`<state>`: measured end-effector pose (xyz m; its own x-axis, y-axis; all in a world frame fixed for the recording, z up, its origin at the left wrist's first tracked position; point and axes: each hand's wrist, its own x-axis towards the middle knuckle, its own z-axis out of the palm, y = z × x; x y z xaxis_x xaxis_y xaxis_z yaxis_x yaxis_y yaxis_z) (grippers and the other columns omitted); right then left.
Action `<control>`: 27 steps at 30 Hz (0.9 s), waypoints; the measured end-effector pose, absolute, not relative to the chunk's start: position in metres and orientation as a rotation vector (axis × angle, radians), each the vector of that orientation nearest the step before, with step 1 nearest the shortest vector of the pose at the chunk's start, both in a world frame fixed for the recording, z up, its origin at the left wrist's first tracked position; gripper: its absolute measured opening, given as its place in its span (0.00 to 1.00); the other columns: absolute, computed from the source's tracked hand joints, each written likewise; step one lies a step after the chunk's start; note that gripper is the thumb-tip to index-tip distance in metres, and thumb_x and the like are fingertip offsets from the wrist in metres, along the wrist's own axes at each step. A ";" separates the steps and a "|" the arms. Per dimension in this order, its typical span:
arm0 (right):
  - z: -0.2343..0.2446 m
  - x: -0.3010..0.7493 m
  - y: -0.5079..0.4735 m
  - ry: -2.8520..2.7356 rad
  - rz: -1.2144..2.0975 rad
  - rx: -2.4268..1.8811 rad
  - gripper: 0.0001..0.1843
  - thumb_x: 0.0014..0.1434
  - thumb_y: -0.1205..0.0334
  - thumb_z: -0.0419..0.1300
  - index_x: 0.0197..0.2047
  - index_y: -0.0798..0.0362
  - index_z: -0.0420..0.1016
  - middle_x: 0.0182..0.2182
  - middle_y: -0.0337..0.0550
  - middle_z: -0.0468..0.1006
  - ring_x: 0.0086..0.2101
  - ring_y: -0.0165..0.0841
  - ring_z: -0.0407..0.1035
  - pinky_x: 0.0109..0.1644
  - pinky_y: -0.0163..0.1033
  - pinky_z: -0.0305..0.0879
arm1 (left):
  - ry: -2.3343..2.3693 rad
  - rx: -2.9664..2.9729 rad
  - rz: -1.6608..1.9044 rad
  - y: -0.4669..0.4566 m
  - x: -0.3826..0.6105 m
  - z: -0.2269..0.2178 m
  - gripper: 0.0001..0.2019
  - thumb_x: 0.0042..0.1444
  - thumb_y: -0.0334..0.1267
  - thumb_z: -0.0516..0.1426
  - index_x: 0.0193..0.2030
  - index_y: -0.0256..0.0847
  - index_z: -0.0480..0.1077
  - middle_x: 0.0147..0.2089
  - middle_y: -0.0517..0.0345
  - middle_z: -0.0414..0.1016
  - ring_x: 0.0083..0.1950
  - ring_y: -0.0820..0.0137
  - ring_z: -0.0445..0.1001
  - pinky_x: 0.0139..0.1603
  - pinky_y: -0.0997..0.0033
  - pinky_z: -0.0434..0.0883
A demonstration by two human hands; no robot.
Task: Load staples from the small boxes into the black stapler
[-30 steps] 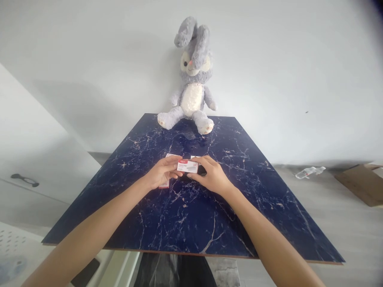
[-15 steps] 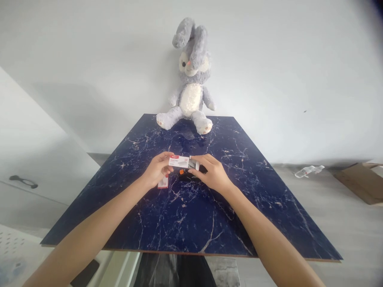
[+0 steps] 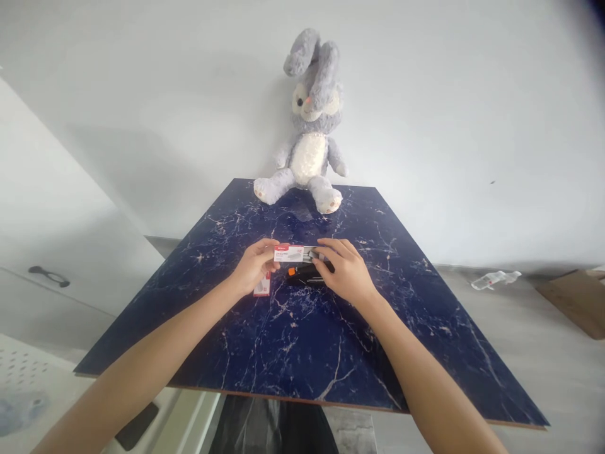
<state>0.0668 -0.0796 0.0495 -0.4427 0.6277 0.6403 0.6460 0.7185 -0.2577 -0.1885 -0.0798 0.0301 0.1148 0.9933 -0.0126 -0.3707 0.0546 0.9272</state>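
Note:
My left hand is closed on the left end of a small red-and-white staple box, held level above the table. At the box's right end, my right hand pinches the inner tray, which sticks out of the sleeve with grey metal staples showing in it. Fingers hide part of the tray. Just below the box lies a black stapler with an orange end, partly covered by my right hand. A second red-and-white box rests on the table under my left hand.
A grey plush rabbit sits at the far edge of the dark blue marbled table, against the wall. On the floor to the right are a clear plastic bottle and a cardboard box. A cabinet with a handle stands left.
The inner tray sticks out further from the box, as my right hand has moved right relative to my left. The whole view has shifted slightly.

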 end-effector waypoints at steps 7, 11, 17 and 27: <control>0.046 0.062 -0.081 -2.207 -0.091 -0.960 0.12 0.70 0.65 0.55 0.49 0.51 0.80 0.54 0.50 0.80 0.51 0.44 0.72 0.57 0.53 0.69 | 0.855 0.954 1.247 -0.077 -0.193 0.023 0.12 0.53 0.37 0.70 0.43 0.38 0.78 0.50 0.47 0.83 0.28 0.78 0.75 0.27 0.79 0.73; 0.048 0.060 -0.084 -2.235 -0.112 -0.999 0.13 0.70 0.66 0.55 0.53 0.51 0.79 0.57 0.49 0.79 0.52 0.45 0.71 0.56 0.53 0.68 | 0.842 0.941 1.237 -0.075 -0.194 0.020 0.12 0.54 0.37 0.70 0.45 0.39 0.78 0.52 0.46 0.82 0.29 0.77 0.77 0.27 0.79 0.74; 0.051 0.059 -0.085 -2.274 -0.137 -1.000 0.14 0.72 0.65 0.52 0.51 0.51 0.78 0.57 0.49 0.78 0.54 0.46 0.69 0.58 0.54 0.65 | 0.835 0.935 1.227 -0.076 -0.193 0.022 0.13 0.54 0.38 0.70 0.45 0.38 0.79 0.50 0.46 0.83 0.30 0.76 0.78 0.27 0.79 0.75; 0.054 0.062 -0.086 -2.272 -0.198 -1.002 0.13 0.71 0.65 0.54 0.53 0.48 0.78 0.57 0.45 0.80 0.53 0.45 0.70 0.64 0.57 0.58 | 0.837 0.912 1.222 -0.077 -0.192 0.023 0.14 0.53 0.37 0.71 0.45 0.38 0.79 0.50 0.47 0.83 0.29 0.77 0.77 0.28 0.80 0.76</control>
<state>0.0624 -0.0858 0.0535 -0.5049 0.6107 0.6100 0.7072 0.6979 -0.1133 -0.1917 -0.0768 0.0231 0.1533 0.9872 -0.0446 -0.3981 0.1030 0.9116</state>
